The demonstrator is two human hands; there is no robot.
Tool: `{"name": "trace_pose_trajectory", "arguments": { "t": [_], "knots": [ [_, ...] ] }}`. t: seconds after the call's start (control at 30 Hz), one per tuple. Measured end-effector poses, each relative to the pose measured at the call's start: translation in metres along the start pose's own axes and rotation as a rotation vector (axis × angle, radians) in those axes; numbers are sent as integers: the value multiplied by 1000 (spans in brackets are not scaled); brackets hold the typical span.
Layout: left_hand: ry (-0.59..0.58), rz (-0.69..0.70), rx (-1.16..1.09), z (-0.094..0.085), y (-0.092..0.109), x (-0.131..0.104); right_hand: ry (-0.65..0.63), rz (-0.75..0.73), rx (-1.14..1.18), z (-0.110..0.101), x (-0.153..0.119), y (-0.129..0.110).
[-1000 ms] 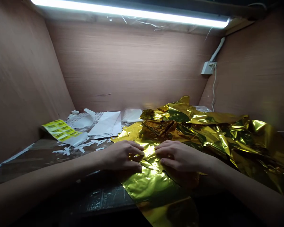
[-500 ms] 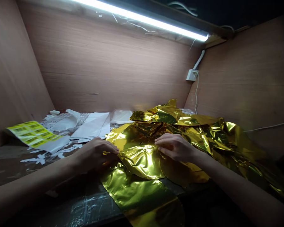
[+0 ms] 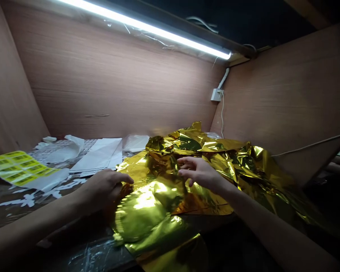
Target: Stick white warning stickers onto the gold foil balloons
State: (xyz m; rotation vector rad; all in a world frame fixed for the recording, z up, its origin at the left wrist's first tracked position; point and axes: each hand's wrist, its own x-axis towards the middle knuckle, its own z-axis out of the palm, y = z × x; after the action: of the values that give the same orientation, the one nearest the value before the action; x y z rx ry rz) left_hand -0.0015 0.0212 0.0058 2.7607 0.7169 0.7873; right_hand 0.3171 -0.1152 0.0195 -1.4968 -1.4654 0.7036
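Several flat, crinkled gold foil balloons [image 3: 184, 147] lie heaped in front of me. The nearest gold foil balloon [image 3: 143, 211] bulges and shines, its crimped rim toward the lower left, with another foil part hanging below it. At its left edge my left hand [image 3: 103, 187] has the forefinger extended over the foil and the other fingers curled. It appears to pinch the edge; the thumb is hidden. My right hand [image 3: 200, 173] hovers over the middle of the foil, its fingers apart and holding nothing.
On the left lie a yellow-and-white label sheet [image 3: 19, 166], white papers [image 3: 99, 153] and cut white scraps [image 3: 24, 200]. Wooden panels enclose the dark table [image 3: 93, 251]. A tube light [image 3: 158, 32] hangs above; a white cable [image 3: 222, 115] runs down the right corner.
The near foil has flopped toward me and to the left, now bulging. My right hand's fingers have spread away from the foil. The view has shifted to the right.
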Motion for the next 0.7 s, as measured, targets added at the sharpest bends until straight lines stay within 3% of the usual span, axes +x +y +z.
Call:
{"name": "trace_pose_trajectory", "arguments": {
  "t": [0.07,0.13,0.23,0.37,0.53,0.6,0.7],
  "knots": [
    [-28,-9,60,-2,1,1,-141,-66,32,16,-6,-6],
    [-16,-46,33,-3,4,1,-251,-193,-84,27,-15,-12],
    [-66,-182,-102,-1,9,3,-303,-349,-284,32,-25,-15],
    [-208,-315,-210,1,12,7,-206,-455,-340,21,-24,-8],
    [-300,-204,-390,-14,3,12,124,-536,-413,-3,-11,11],
    [-330,-171,-516,-21,3,12,124,-574,-476,-7,-10,17],
    [-335,-127,-731,-26,13,11,16,-605,-575,-3,-11,22]
  ]
}}
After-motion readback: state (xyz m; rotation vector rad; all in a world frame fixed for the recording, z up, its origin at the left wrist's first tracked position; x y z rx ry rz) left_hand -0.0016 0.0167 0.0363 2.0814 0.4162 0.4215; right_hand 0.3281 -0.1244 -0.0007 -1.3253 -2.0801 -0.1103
